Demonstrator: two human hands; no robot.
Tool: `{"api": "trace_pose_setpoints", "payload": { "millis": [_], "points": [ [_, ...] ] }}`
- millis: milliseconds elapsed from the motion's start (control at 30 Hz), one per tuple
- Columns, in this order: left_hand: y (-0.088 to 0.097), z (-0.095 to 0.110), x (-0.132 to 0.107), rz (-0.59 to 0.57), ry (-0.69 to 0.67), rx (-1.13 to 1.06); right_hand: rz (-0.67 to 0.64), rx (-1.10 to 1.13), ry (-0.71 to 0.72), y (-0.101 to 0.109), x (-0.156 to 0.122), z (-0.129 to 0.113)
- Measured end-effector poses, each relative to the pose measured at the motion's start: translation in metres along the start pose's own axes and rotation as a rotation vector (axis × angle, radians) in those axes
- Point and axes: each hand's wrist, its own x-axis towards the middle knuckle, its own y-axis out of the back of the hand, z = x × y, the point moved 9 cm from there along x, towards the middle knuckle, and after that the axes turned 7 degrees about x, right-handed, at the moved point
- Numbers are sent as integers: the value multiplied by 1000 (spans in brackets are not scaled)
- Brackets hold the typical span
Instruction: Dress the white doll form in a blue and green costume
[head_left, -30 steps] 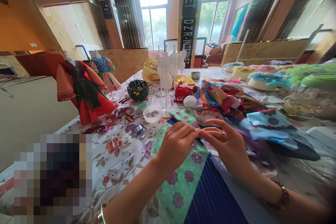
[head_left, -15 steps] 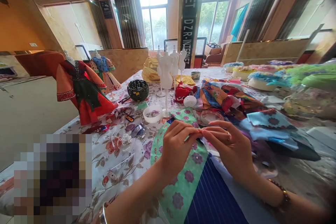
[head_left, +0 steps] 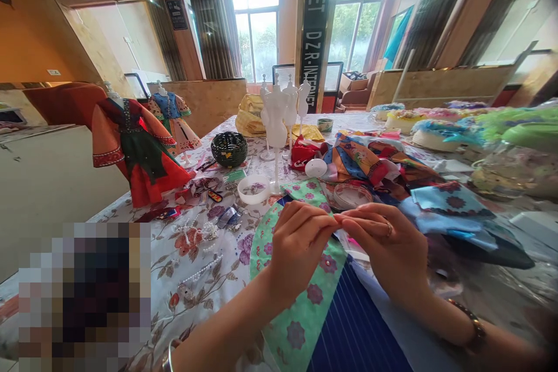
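My left hand [head_left: 300, 244] and my right hand [head_left: 387, 250] meet fingertip to fingertip above the cloth. Both are closed in a pinch, and whatever lies between the tips is too small to make out. Below them spreads a green cloth with purple flowers [head_left: 296, 334], joined to a dark blue striped cloth [head_left: 357, 325]. A round clear container [head_left: 352, 195] sits just beyond my right hand. Past my left hand stand a white ring-shaped dish [head_left: 253, 190] and a small white dress form [head_left: 276, 122].
Two dressed forms, one in a red and green dress [head_left: 146, 151], stand at the left by a dark woven basket [head_left: 229, 149]. Pearl strings [head_left: 200, 270] lie on the flowered tablecloth. Piled colourful fabric [head_left: 361, 157] and flower-trimmed hats [head_left: 440, 133] take up the right side.
Both hands have shifted slightly to the right, fingertips still together. My right hand's fingers have curled in more. The cloth stays where it was.
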Motion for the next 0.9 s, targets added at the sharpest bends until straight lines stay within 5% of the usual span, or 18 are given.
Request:
{"api": "trace_pose_setpoints", "payload": {
  "millis": [200,367,667,900],
  "points": [
    [7,16,-1,12,-190,130,1,55,-49,2,0,3],
    [7,13,1,27,-134,43,18,22,-31,5,2,4],
    [-3,-13,-3,22,232,-235,47,-52,-24,5,2,2],
    [-22,-47,-21,0,789,-537,67,-141,29,8,2,-1]
  ]
}}
